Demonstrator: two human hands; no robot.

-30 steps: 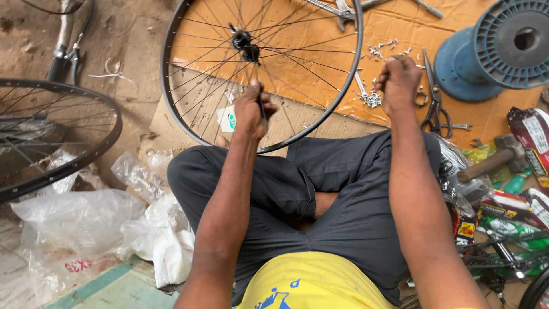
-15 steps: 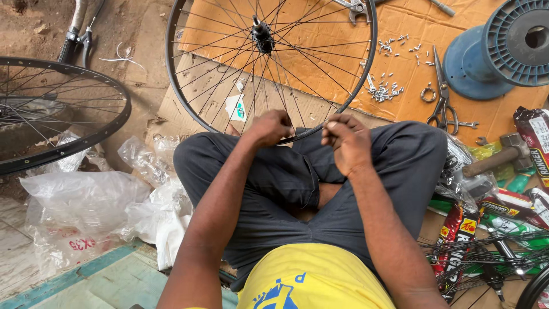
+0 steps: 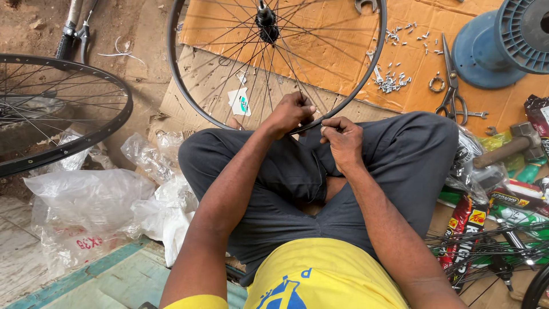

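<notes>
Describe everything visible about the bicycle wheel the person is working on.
The bicycle wheel is a bare black rim with no tyre, laced with thin metal spokes running to a dark hub near the top edge. It lies over brown cardboard, its near edge at the seated person's crossed legs. The left hand and right hand meet at that near edge, pinching around a spoke end. Its top is cut off.

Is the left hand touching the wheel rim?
Touching. The head view shows the left hand closed over the near edge of the wheel rim, fingers wrapped at the rim with no gap; the right hand pinches beside it.
</notes>
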